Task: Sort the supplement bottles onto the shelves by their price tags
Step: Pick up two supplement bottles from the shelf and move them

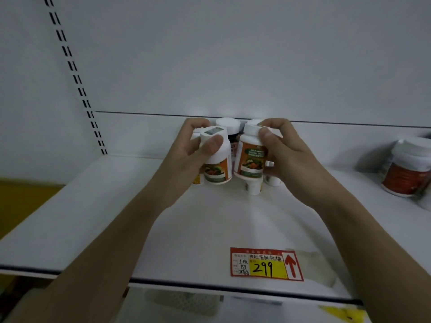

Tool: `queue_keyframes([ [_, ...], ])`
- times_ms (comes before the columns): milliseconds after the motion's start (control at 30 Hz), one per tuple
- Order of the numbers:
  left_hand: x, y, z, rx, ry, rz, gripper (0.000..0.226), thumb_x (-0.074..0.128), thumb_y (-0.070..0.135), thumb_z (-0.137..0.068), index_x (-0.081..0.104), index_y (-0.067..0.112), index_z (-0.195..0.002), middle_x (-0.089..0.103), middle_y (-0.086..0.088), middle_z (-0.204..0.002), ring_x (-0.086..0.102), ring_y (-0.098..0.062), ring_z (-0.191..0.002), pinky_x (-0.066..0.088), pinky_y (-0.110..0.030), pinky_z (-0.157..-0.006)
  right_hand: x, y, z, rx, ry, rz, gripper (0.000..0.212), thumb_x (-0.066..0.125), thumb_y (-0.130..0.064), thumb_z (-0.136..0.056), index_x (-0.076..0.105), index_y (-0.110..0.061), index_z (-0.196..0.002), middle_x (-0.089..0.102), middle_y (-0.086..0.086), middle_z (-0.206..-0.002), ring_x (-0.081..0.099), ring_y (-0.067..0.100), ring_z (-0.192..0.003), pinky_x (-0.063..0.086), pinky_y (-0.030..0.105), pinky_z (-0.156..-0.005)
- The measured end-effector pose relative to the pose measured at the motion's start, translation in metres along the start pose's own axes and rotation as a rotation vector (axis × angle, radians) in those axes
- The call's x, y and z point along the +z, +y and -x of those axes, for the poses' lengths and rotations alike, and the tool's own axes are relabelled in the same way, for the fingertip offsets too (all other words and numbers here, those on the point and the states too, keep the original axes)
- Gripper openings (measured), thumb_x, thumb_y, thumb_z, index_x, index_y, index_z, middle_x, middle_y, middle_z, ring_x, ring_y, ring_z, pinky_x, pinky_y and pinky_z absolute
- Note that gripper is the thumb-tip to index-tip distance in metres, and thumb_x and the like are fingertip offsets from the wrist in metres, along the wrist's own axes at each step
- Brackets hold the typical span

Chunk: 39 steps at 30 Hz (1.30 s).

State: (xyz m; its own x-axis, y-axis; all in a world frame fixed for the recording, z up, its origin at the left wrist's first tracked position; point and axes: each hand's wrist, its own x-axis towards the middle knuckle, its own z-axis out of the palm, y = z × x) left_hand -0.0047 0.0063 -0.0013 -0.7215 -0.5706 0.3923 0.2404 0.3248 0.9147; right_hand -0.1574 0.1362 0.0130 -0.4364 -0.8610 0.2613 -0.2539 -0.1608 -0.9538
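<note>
My left hand [186, 157] grips a white bottle with an orange label [217, 167], thumb on its shoulder. My right hand [289, 155] grips a second white bottle with an orange label [250, 157] near its cap. Both bottles are held side by side just above the white shelf [98, 206], toward its back. Behind and under them stand more white-capped bottles [228, 127], partly hidden by my hands. A red and yellow price tag reading 299 [265, 264] with a red arrow pointing to the back of the shelf lies on the shelf's front part.
A larger bottle with a red label [405, 173] stands at the shelf's right end. The white back panel [233, 54] rises behind the shelf, with a slotted upright [77, 78] at the left. A lower shelf level with a yellow tag [342, 314] shows below the front edge.
</note>
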Motion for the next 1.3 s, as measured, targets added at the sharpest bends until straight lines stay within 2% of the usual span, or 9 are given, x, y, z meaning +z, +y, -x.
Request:
queue_keyframes([
  [67,0.001,0.002,0.004,-0.036,-0.036,-0.008,0.031,0.048,0.049,-0.082,0.044,0.035,-0.11,0.068,0.013,-0.1,0.069,-0.012,-0.09,0.061,-0.037,-0.071,0.0,-0.003,0.002,-0.002,-0.036,-0.052,0.023,0.041,-0.04,-0.101,0.045,-0.025,-0.119,0.072,-0.012,-0.093,0.072,0.012,-0.09,0.061,0.034,-0.069],
  [200,0.0,0.002,0.008,-0.089,-0.035,0.002,0.052,0.041,0.064,-0.08,0.039,0.032,-0.122,0.059,-0.009,-0.111,0.068,-0.023,-0.085,0.056,-0.037,-0.055,0.0,-0.004,0.002,0.025,-0.058,-0.144,0.03,0.046,-0.043,-0.095,0.047,-0.026,-0.119,0.067,0.003,-0.11,0.072,0.025,-0.096,0.061,0.044,-0.063],
  [333,-0.003,0.003,0.005,-0.251,-0.026,0.349,0.04,0.036,0.051,-0.092,0.049,0.033,-0.126,0.064,0.001,-0.112,0.07,-0.015,-0.087,0.059,-0.035,-0.062,0.0,-0.004,0.001,0.084,-0.05,-0.221,0.03,0.048,-0.035,-0.099,0.055,-0.021,-0.124,0.07,0.004,-0.111,0.072,0.027,-0.097,0.06,0.044,-0.064],
  [433,-0.003,0.005,0.005,-0.29,-0.101,0.474,0.056,0.043,0.038,-0.084,0.045,0.022,-0.138,0.066,0.0,-0.113,0.071,-0.014,-0.086,0.058,-0.033,-0.063,0.0,-0.003,0.0,0.11,-0.066,-0.249,0.029,0.049,-0.03,-0.1,0.06,-0.021,-0.125,0.072,-0.001,-0.112,0.071,0.022,-0.1,0.061,0.042,-0.065],
  [733,-0.01,0.005,0.005,-0.126,-0.048,0.328,0.042,0.05,0.042,-0.09,0.056,0.02,-0.125,0.07,0.002,-0.115,0.066,-0.015,-0.108,0.056,-0.031,-0.08,-0.001,-0.003,0.002,0.02,-0.151,-0.235,0.04,0.057,-0.037,-0.084,0.062,-0.024,-0.121,0.07,0.002,-0.114,0.071,0.025,-0.101,0.059,0.037,-0.063],
  [867,-0.013,0.001,0.003,-0.094,-0.058,0.314,0.057,0.066,0.052,-0.073,0.059,0.025,-0.122,0.067,-0.001,-0.122,0.064,-0.019,-0.114,0.055,-0.032,-0.083,-0.001,-0.002,0.001,0.019,-0.177,-0.233,0.042,0.053,-0.038,-0.086,0.06,-0.024,-0.125,0.07,0.002,-0.115,0.071,0.028,-0.1,0.059,0.037,-0.064],
  [1000,-0.016,-0.005,0.001,-0.082,-0.078,0.299,0.069,0.069,0.055,-0.071,0.055,0.022,-0.13,0.062,-0.006,-0.129,0.061,-0.024,-0.119,0.055,-0.036,-0.086,0.0,-0.002,0.002,0.011,-0.196,-0.228,0.044,0.052,-0.038,-0.087,0.059,-0.022,-0.127,0.069,0.008,-0.114,0.062,0.045,-0.102,0.059,0.036,-0.064],
  [1167,-0.02,-0.013,-0.003,-0.071,-0.095,0.275,0.086,0.076,0.057,-0.067,0.049,0.015,-0.136,0.058,-0.013,-0.134,0.058,-0.032,-0.122,0.054,-0.043,-0.09,-0.002,0.0,0.001,0.025,-0.206,-0.244,0.041,0.053,-0.04,-0.085,0.061,-0.022,-0.121,0.072,0.004,-0.109,0.071,0.027,-0.097,0.059,0.034,-0.062],
  [1300,-0.017,-0.011,-0.003,-0.143,-0.065,0.273,0.081,0.083,0.047,-0.067,0.051,0.014,-0.134,0.061,-0.011,-0.131,0.06,-0.029,-0.118,0.054,-0.039,-0.087,0.0,-0.004,0.0,0.052,-0.162,-0.262,0.041,0.058,-0.042,-0.081,0.062,-0.023,-0.117,0.071,0.003,-0.112,0.073,0.024,-0.092,0.058,0.034,-0.059],
])
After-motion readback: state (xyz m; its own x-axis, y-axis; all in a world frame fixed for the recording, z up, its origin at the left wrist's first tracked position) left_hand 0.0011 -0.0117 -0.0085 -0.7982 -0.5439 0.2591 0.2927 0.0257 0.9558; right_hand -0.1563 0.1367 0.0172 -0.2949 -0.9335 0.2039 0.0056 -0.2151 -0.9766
